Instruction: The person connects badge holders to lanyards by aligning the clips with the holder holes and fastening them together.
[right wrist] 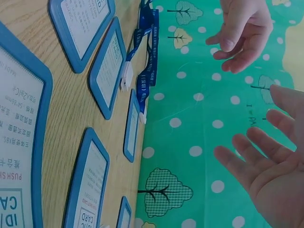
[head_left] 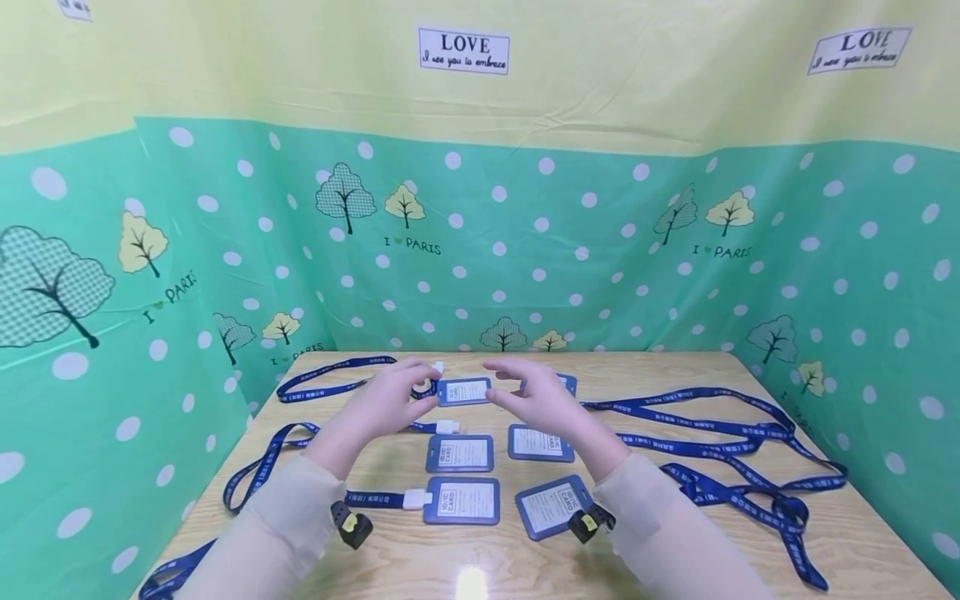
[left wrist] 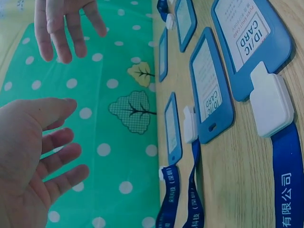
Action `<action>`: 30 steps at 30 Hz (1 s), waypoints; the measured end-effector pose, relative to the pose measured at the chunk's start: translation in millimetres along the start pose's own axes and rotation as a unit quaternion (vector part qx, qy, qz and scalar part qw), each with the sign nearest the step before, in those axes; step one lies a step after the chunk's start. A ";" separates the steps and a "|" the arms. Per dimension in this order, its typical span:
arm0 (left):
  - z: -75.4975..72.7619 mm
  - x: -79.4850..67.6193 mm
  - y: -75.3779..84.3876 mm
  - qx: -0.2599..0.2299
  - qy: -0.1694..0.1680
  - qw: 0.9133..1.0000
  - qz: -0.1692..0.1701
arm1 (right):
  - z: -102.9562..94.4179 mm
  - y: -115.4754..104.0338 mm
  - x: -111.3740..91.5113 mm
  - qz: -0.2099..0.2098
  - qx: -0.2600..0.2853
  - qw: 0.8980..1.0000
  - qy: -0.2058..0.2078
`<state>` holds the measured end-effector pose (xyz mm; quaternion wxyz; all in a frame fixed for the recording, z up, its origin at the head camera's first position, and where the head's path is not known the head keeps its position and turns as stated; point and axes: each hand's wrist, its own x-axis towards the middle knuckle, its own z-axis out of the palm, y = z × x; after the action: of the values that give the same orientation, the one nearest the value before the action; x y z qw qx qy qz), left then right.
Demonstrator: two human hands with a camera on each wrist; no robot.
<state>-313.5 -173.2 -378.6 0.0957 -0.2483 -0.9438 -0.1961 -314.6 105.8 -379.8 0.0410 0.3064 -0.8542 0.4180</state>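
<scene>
Pale sleeves nearest; left hand, right hand apart, fingers loosely spread, above desk with blue card holders.

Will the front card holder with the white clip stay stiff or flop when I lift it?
The card holder will probably stay stiff: it lies flat and straight-edged. It looks thin, so likely light. The lanyard at its white clip may trail limply, being flat ribbon.
</scene>
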 end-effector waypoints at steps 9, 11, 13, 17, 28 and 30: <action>13.9 11.7 -4.3 -0.015 -0.035 0.999 -0.022 | 4.7 14.0 5.4 0.089 0.057 0.994 0.018; 17.9 14.4 -6.8 -0.018 -0.046 0.998 -0.028 | 5.9 16.3 6.5 0.102 0.066 0.992 0.021; 21.7 17.1 -9.0 -0.022 -0.057 0.998 -0.034 | 7.3 18.7 7.4 0.109 0.075 0.991 0.022; 28.5 21.4 -11.7 -0.030 -0.075 0.996 -0.041 | 11.0 24.3 8.8 0.119 0.094 0.988 0.020; 50.5 26.1 -17.4 -0.044 -0.128 0.989 -0.067 | 24.3 39.1 11.7 0.155 0.133 0.979 -0.006; 53.5 26.0 -18.0 -0.054 -0.138 0.986 -0.077 | 26.3 41.6 11.9 0.157 0.135 0.978 -0.011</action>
<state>-349.4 -154.1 -425.5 -0.0647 -0.2048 -0.9522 -0.2174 -342.5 99.8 -421.6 -0.0765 0.1761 -0.8280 0.5269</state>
